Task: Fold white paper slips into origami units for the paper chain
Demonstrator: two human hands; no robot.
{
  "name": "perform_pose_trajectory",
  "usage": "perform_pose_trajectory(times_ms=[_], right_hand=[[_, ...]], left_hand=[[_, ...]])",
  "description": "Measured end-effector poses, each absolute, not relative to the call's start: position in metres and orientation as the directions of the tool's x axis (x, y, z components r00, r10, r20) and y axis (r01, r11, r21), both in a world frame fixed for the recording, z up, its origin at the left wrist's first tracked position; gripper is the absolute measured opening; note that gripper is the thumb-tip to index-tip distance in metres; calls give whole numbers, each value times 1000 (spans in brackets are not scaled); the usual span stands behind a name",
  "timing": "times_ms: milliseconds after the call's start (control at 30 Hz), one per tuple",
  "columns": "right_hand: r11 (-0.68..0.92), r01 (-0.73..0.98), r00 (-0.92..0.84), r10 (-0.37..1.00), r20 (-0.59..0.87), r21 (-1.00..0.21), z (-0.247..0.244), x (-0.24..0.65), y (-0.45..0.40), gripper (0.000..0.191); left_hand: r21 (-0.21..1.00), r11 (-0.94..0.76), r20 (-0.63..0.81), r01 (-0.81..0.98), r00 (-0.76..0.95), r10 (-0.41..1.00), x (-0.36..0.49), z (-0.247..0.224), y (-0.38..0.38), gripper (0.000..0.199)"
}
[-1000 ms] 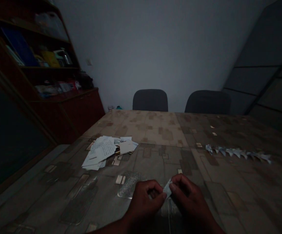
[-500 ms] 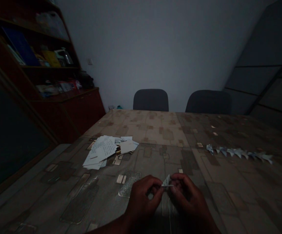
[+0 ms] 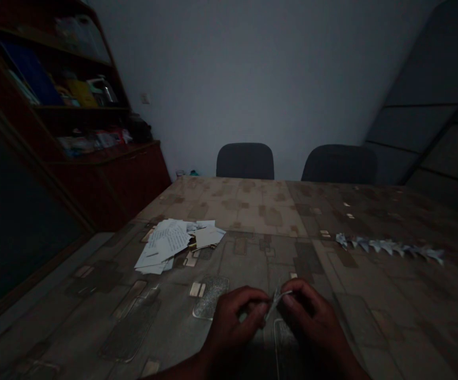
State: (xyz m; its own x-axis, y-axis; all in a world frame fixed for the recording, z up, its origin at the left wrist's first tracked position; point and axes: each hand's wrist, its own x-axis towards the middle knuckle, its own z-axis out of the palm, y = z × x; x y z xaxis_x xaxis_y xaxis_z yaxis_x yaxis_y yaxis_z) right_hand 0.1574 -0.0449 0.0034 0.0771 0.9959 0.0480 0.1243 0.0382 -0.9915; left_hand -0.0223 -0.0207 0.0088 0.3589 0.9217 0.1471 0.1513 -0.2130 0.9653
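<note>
Between my two hands, just above the patterned tablecloth, is a small folded piece of paper (image 3: 275, 303). My left hand (image 3: 235, 319) pinches its left edge between thumb and forefinger. On the other side, my right hand (image 3: 310, 314) grips a thin flap at its upper right. The paper stands tilted, with narrow layers spread apart at the top; the dim light hides its finer folds. Farther right lies a row of several folded paper pieces (image 3: 391, 248) with pointed tips, the leftmost set slightly apart.
A loose pile of paper sheets (image 3: 168, 243), some with handwriting, lies to the left on the table (image 3: 253, 258). Two dark chairs (image 3: 245, 161) stand beyond the far edge, before the wall. A wooden cabinet (image 3: 130, 179) with crowded shelves rises at the left.
The folded paper has turned from a raised triangle with a flat base to a slanted shape with spread layers. My right hand has shifted slightly right, still holding a flap.
</note>
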Motion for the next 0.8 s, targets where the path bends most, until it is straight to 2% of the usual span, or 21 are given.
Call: perform_pose_trajectory(times_ms=[133, 233, 433, 567, 700, 800], right_hand=[[45, 113, 62, 997, 52, -993, 7, 158, -44, 24], [55, 107, 58, 996, 61, -993, 8, 155, -46, 25], [40, 71, 116, 992, 48, -997, 8, 150, -48, 26], [15, 71, 78, 997, 21, -997, 9, 148, -48, 25], [38, 46, 177, 983, 46, -998, 6, 143, -49, 25], [37, 118, 187, 981, 59, -992, 5, 141, -51, 20]], left_hand=[[1000, 2, 5, -16, 385, 923, -20, 2, -21, 24], [991, 89, -42, -96, 406, 913, -17, -1, -22, 25], [985, 123, -68, -118, 392, 917, -17, 2, -24, 27], [987, 127, -80, -99, 385, 919, -16, 6, -24, 28], [988, 131, -91, -83, 375, 923, -15, 8, -24, 29], [993, 105, -82, -46, 355, 931, -15, 9, -25, 28]])
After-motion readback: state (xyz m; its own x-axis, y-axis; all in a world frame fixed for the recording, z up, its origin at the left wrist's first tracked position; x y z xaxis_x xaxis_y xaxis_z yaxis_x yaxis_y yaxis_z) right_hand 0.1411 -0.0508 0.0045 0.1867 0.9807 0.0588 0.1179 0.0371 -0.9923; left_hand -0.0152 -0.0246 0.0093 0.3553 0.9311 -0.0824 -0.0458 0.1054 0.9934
